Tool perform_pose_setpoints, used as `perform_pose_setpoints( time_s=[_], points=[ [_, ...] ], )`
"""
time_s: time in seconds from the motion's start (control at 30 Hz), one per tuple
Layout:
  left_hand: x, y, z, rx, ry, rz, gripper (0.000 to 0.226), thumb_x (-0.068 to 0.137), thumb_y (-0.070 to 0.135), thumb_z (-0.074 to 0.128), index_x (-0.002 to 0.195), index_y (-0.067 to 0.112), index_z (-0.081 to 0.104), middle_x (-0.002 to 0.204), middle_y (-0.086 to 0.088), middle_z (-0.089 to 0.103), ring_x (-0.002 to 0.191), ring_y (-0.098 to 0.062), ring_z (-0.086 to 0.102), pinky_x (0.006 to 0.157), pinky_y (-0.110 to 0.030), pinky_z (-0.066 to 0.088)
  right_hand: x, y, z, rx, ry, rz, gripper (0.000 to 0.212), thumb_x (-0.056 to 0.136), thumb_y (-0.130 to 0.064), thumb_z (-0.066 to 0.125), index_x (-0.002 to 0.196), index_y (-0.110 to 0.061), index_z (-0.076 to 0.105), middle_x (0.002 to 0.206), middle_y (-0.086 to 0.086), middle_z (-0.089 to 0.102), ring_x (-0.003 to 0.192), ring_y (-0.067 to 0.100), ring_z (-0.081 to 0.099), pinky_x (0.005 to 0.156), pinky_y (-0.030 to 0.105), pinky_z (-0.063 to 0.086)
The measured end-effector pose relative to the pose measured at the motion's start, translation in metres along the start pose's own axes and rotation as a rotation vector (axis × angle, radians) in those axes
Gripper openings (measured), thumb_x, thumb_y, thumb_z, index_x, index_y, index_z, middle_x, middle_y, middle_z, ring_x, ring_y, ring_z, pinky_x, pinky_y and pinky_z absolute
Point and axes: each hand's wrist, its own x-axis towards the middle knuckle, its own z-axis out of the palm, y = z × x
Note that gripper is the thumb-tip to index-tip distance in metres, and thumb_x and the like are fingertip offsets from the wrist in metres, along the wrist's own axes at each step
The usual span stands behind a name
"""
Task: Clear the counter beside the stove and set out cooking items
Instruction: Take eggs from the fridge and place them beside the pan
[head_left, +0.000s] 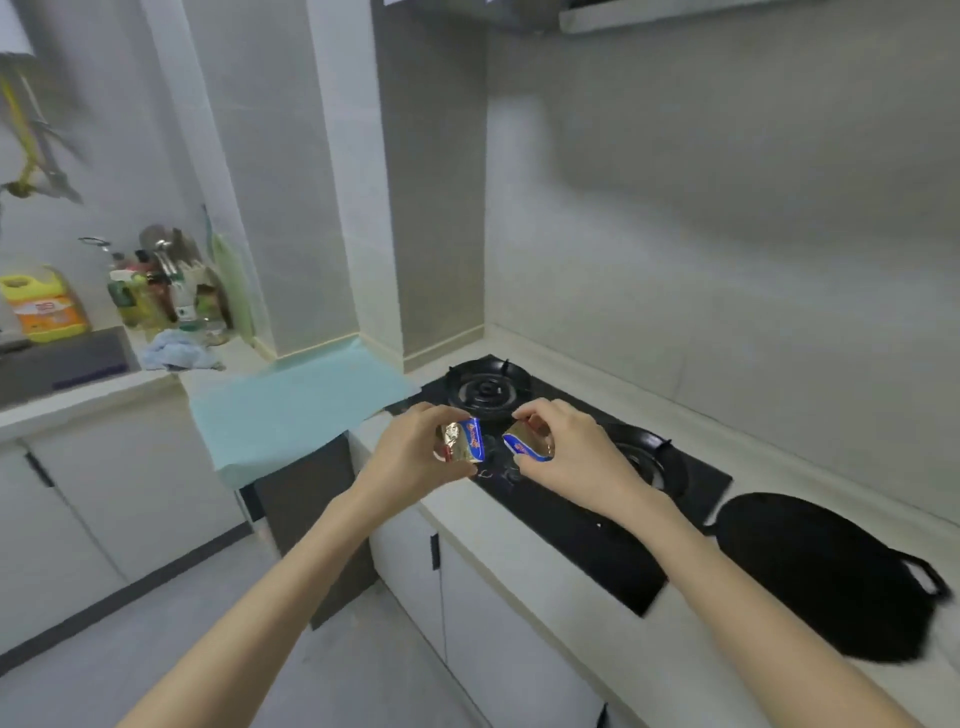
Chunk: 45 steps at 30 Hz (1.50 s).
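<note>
Dim, flat, greyish light. Soft shadow on the right wall (727, 171). Glint off one foil packet (457, 441). Motion blur throughout, worst at far-left bottles (156, 296). Bowed edges.

Bottle cluster (156, 291) far L blurred, labels unreadable; foil pkt (465, 441) print too small; plant (26, 156) cropped L edge.

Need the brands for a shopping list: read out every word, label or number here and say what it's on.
Nothing here can be read as text.
On the left foil packet, held by the left hand: red print on blue, too blurred.
On the right foil packet, held by the right hand: red print on blue, too blurred.
On the yellow jug: orange label, print blurred.
On the bottles: labels too small.
</note>
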Motion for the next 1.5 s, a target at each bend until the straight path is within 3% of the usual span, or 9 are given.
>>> perform_pose_setpoints(
  time_s=[0.3, 0.53, 0.73, 0.93, 1.1, 1.2, 1.3, 1.5],
  points=[
    [0.051, 0.043, 0.126, -0.062, -0.363, 0.238, 0.056, 0.068, 0.035, 0.08, 0.121, 0.028, 0.061, 0.109, 0.006, 0.061, 0.084, -0.01, 0.058, 0.081, -0.031, 0.052, -0.077, 0.089, -0.021, -0.104, 0.095, 0.461, 0.041, 0.08, -0.028, 0.066, 0.119, -0.028, 0.053, 0.108, -0.01, 0.055, 0.085, 0.009, 0.053, 0.075, 0.024, 0.045],
    [0.046, 0.064, 0.208, -0.08, -0.582, 0.321, 0.058, 0.069, 0.035, 0.079, 0.123, 0.029, 0.058, 0.121, 0.007, 0.052, 0.102, -0.012, 0.056, 0.09, -0.034, 0.05, -0.13, 0.133, -0.014, -0.14, 0.094, 0.743, 0.04, 0.08, -0.031, 0.067, 0.117, -0.03, 0.052, 0.114, -0.01, 0.06, 0.099, 0.013, 0.06, 0.08, 0.03, 0.048],
    [0.044, 0.078, 0.271, -0.047, -0.721, 0.329, 0.055, 0.071, 0.031, 0.078, 0.122, 0.027, 0.059, 0.117, 0.003, 0.051, 0.095, -0.014, 0.058, 0.088, -0.035, 0.051, -0.154, 0.185, 0.006, -0.07, 0.118, 0.868, 0.038, 0.081, -0.024, 0.067, 0.118, -0.023, 0.056, 0.116, -0.004, 0.063, 0.106, 0.014, 0.06, 0.083, 0.027, 0.049],
    [0.057, 0.087, 0.333, -0.006, -0.736, 0.228, 0.047, 0.075, 0.029, 0.073, 0.119, 0.024, 0.061, 0.116, 0.001, 0.055, 0.102, -0.018, 0.057, 0.084, -0.034, 0.051, -0.151, 0.253, 0.021, -0.02, 0.111, 0.911, 0.037, 0.083, -0.022, 0.068, 0.118, -0.02, 0.058, 0.115, -0.004, 0.063, 0.104, 0.014, 0.06, 0.076, 0.02, 0.046],
    [0.071, 0.093, 0.377, 0.032, -0.7, 0.119, 0.039, 0.078, 0.03, 0.067, 0.117, 0.024, 0.061, 0.114, 0.004, 0.055, 0.109, -0.017, 0.048, 0.076, -0.03, 0.046, -0.139, 0.308, 0.023, -0.138, 0.008, 0.862, 0.032, 0.086, -0.024, 0.063, 0.117, -0.024, 0.054, 0.113, -0.005, 0.06, 0.105, 0.018, 0.053, 0.078, 0.032, 0.05],
    [0.08, 0.095, 0.398, 0.064, -0.671, 0.097, 0.039, 0.08, 0.033, 0.065, 0.118, 0.027, 0.059, 0.115, 0.007, 0.054, 0.108, -0.016, 0.045, 0.07, -0.026, 0.041, -0.129, 0.335, 0.026, -0.198, -0.074, 0.787, 0.035, 0.088, -0.025, 0.062, 0.122, -0.025, 0.051, 0.118, -0.007, 0.057, 0.11, 0.017, 0.05, 0.073, 0.026, 0.044],
    [0.084, 0.094, 0.412, 0.113, -0.652, 0.079, 0.034, 0.08, 0.035, 0.065, 0.112, 0.026, 0.059, 0.112, 0.008, 0.056, 0.104, -0.017, 0.044, 0.066, -0.026, 0.04, -0.122, 0.351, 0.032, -0.205, -0.146, 0.721, 0.034, 0.088, -0.021, 0.061, 0.12, -0.025, 0.051, 0.119, -0.007, 0.056, 0.11, 0.017, 0.049, 0.074, 0.029, 0.047],
    [0.086, 0.087, 0.421, 0.123, -0.682, 0.064, 0.051, 0.079, 0.036, 0.068, 0.127, 0.027, 0.053, 0.122, 0.008, 0.052, 0.106, -0.016, 0.042, 0.07, -0.026, 0.041, -0.116, 0.365, 0.041, -0.197, -0.19, 0.637, 0.035, 0.087, -0.021, 0.061, 0.121, -0.026, 0.053, 0.121, -0.009, 0.055, 0.112, 0.015, 0.047, 0.073, 0.028, 0.044]
  ],
)
